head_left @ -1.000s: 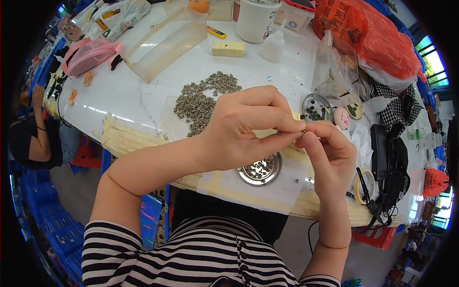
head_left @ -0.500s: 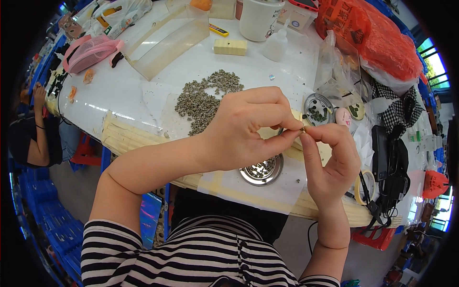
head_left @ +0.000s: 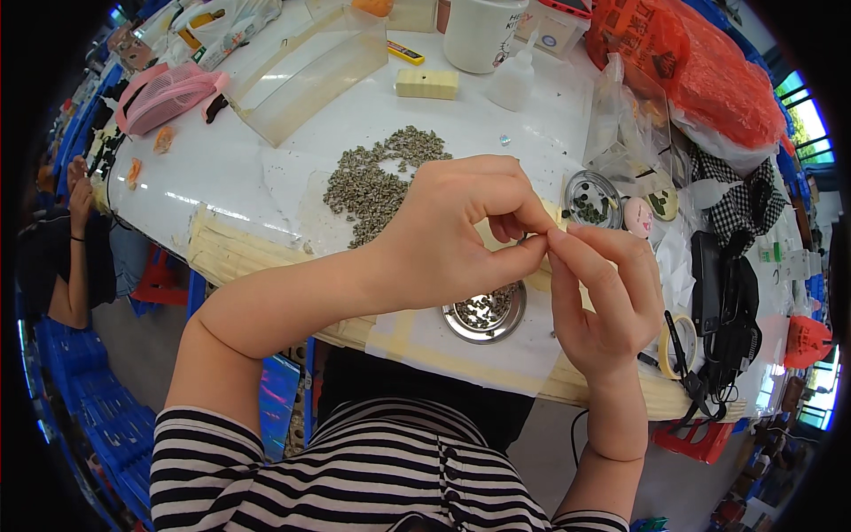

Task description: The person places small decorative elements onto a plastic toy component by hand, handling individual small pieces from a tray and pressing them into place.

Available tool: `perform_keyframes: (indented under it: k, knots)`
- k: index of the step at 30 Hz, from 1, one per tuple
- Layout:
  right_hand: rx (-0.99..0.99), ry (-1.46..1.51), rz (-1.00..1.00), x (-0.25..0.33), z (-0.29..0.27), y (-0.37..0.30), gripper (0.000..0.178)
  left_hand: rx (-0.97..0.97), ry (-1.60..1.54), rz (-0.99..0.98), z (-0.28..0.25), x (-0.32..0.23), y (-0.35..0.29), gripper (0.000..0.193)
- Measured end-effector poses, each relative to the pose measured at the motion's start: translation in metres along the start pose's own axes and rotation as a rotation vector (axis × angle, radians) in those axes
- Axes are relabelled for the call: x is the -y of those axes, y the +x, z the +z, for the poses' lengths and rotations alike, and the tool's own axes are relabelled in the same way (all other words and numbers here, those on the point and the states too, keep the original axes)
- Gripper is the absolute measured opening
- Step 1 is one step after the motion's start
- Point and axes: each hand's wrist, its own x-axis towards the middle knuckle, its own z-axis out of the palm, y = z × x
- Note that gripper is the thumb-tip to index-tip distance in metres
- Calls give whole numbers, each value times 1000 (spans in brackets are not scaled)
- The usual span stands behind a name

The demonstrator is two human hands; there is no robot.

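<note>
My left hand [head_left: 456, 232] and my right hand [head_left: 607, 301] meet at the fingertips above the table edge. Thumb and index finger of each are pinched together; whatever lies between them is hidden now. Below the hands sits a round metal dish [head_left: 485, 330] holding many small dark metallic pieces. A large heap of similar small pieces [head_left: 372, 182] is spread on the white table beyond my left wrist. Just past my right fingers stands another round dish [head_left: 592, 188] with dark green pieces in it.
A cream block [head_left: 427, 84], a yellow cutter [head_left: 405, 53] and a white bucket [head_left: 483, 35] stand at the far side. Red plastic bags [head_left: 709, 89] fill the far right. A tape roll [head_left: 676, 346] and black cables lie right. A person [head_left: 66, 248] sits at far left.
A tiny brass-coloured piece showed between my fingertips before and is now covered. My right fingers have turned and closed in toward my left thumb; both hands shifted slightly left.
</note>
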Motion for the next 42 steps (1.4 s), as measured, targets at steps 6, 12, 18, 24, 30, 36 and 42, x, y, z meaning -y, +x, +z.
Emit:
perform_keyframes:
  k: [6,12,18,24,30,36,42]
  knots:
    - [41,167,151,-1,-4,-1,27,-35,-133,-40,0,1,0,15]
    - [83,928,789,8,-10,-4,18,-82,44,198,-2,1,2,20]
    - [89,1061,849,4,-10,-7,18,-90,44,218,0,3,1,22]
    - [101,1095,865,3,-10,-7,16,-69,45,214,0,1,0,20]
    - [95,918,811,4,-12,-4,15,42,-80,71,-8,0,7,16]
    - [86,770,779,3,-16,-2,15,396,-133,-210,-29,8,15,5]
    - [118,772,767,4,-15,-3,12,692,184,-271,-27,12,9,5]
